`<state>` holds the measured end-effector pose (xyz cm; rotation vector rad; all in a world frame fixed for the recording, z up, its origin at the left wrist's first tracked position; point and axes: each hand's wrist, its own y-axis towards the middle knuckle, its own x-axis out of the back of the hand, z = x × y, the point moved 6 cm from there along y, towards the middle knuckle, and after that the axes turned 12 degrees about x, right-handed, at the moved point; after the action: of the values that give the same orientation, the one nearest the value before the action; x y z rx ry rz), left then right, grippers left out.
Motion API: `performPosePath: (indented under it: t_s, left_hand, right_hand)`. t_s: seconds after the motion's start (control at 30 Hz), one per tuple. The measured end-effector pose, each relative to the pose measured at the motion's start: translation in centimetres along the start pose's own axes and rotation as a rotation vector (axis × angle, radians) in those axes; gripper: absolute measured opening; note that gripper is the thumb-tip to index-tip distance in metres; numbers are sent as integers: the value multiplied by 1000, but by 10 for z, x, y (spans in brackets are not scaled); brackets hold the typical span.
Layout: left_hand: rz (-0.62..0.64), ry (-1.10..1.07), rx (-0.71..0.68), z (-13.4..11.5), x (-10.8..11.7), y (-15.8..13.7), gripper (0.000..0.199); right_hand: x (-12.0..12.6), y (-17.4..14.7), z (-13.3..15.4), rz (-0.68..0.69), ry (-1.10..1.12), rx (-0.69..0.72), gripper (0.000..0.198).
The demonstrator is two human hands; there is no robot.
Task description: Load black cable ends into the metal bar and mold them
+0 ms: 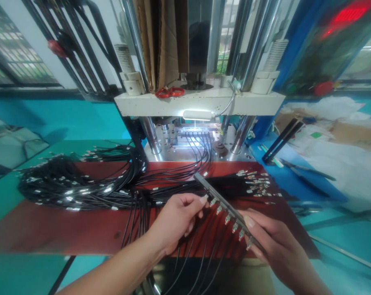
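Note:
My right hand [273, 241] is closed around the lower right end of a narrow dark metal bar [225, 203], held at a slant over the brown board. Several small metal cable connectors [227, 220] sit in a row along the bar's near edge, and thin black cables hang down below. At the bar's upper left part, the thumb and forefinger of my left hand [177, 219] pinch a cable end, mostly covered by the fingertips. Behind both hands, a thick bundle of black cables [81, 190] with metal ends lies across the board.
Ahead stands a press with a white crosshead [200, 102] and steel posts; red-handled scissors [169, 92] lie on it. Cables run into a lit fixture [193, 133] beneath. Loose connector ends [256, 182] lie on the brown board [96, 233]. Dark tweezers [305, 172] rest at right.

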<state>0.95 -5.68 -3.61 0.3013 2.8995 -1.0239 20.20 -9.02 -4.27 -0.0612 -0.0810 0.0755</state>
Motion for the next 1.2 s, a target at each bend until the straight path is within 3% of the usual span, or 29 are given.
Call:
performPosePath:
  t_s: [0.47, 0.73, 0.93, 1.1, 1.2]
  left_hand:
    - [15, -25, -9, 4, -2, 5, 36]
    - [28, -11, -17, 6, -1, 4, 36]
    - [44, -3, -16, 9, 0, 4, 34]
    - [1, 358, -142, -24, 20, -13, 40]
    - [-98, 484, -213, -52, 46, -25, 42]
  right_hand:
    - [0, -4, -4, 24, -48, -37, 50]
    - [-3, 1, 18, 161, -310, 228, 39]
    - [-8, 1, 31, 290, -391, 283, 38]
    - [-2, 6, 22, 304, -240, 157, 37]
    - [-2, 13, 16, 409, -235, 161, 36]
